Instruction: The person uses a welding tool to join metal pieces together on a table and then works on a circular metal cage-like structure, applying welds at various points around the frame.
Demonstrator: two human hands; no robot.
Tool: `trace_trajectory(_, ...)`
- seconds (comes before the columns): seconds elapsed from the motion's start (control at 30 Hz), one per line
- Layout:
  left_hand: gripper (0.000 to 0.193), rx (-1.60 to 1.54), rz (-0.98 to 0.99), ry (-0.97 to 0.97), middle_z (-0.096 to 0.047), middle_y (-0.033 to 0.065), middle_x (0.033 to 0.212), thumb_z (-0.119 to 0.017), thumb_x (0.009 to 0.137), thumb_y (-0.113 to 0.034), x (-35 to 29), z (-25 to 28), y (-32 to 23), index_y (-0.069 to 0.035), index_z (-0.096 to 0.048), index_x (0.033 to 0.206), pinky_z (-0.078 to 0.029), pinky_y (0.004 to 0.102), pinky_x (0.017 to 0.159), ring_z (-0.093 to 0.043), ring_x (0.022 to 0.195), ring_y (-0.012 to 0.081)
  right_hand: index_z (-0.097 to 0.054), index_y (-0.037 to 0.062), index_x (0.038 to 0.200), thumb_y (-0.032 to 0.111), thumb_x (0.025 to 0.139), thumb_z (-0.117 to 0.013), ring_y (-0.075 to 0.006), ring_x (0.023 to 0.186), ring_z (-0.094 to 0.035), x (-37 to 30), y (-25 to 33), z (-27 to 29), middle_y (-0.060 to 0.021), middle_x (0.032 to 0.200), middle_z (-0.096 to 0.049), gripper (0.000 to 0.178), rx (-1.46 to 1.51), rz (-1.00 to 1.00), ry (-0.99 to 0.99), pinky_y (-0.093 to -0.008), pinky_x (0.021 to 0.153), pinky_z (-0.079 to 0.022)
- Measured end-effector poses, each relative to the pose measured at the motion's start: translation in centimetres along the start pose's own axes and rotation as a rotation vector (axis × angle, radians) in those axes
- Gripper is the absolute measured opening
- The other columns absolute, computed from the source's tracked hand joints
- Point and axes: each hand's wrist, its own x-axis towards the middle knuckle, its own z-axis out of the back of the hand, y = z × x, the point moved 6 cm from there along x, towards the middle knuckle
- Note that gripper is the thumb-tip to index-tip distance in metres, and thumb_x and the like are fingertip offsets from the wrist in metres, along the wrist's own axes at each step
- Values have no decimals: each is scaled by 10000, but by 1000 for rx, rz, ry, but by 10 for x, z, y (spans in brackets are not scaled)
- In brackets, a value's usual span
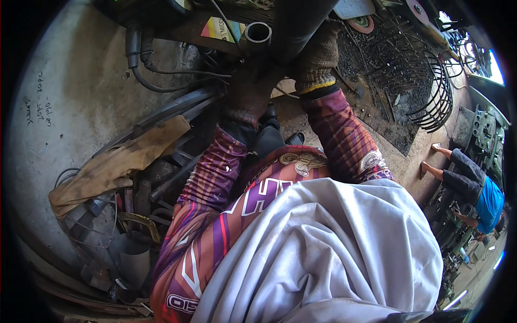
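Steadying the thick, dark, round metal cylinder [301, 27] looks like the step in hand in the head view. It juts in at the top, left of the dark, grit-covered floor [396, 126]. The right hand [319, 56], in a brown knitted glove with a yellow-edged cuff, lies against the cylinder's right side; the left hand [250, 89], in a dark brown glove, is near its lower end, below a short, grey, open-ended metal pipe [258, 33]. Fingers are hidden, so I cannot tell whether either is clamped. The next move probably calls for even, two-sided support.
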Motion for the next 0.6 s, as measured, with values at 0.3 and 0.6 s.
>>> trace_trajectory(0.3, 547, 96, 176, -94, -674, 90, 982, -849, 681, -314, 4, 9, 13, -33, -611, 1085, -508, 371, 775, -659, 879, 254, -394, 74, 1376, 524, 962, -428, -327, 1208, -502, 3, -2, 5, -146, 1352, -475, 612, -92, 106, -22, -456, 1012, -420)
trace_trajectory(0.6, 827, 120, -83, 19, -621, 153, 1094, -884, 608, -366, 28, 14, 17, -7, -493, 1243, -490, 408, 871, -617, 992, 317, -464, 72, 1271, 437, 971, -451, -317, 1101, -550, 5, 1, -3, -149, 1224, -533, 473, 93, 141, -8, -426, 940, -451)
